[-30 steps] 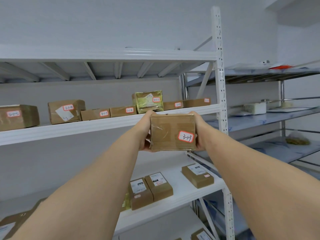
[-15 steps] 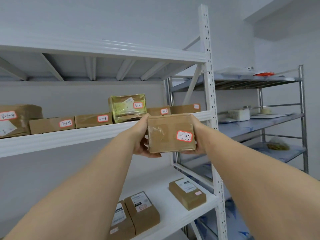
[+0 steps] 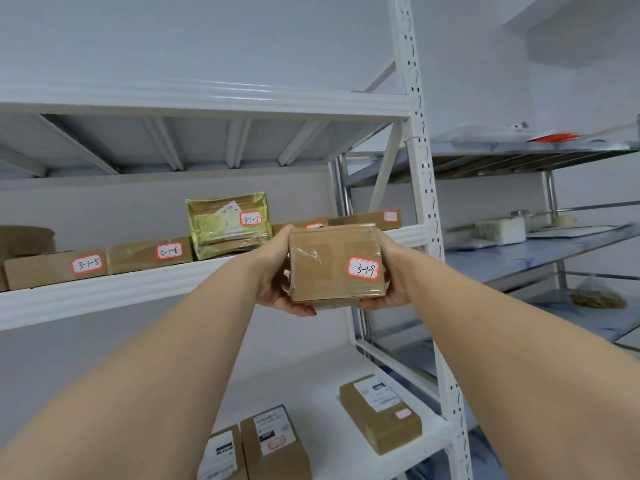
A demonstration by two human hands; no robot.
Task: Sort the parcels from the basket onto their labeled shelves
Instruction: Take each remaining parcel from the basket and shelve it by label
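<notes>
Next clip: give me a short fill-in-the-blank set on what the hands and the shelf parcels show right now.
1. The held parcel is gripped by ____ hands, the left hand and the right hand.
2. Its red-bordered label sits near the parcel's lower ____ corner.
3. The parcel labeled 3-1-7 on the middle shelf is wrapped in ____ film.
4. The parcel labeled 3-1-5 lies to the ____ of the 3-1-7 one.

Missing words: both; right; yellow; left

Held parcel [image 3: 335, 263]: "3-1-9"; yellow parcel [image 3: 228, 225]: "3-1-7"; left box [image 3: 55, 270]: "3-1-5"
</notes>
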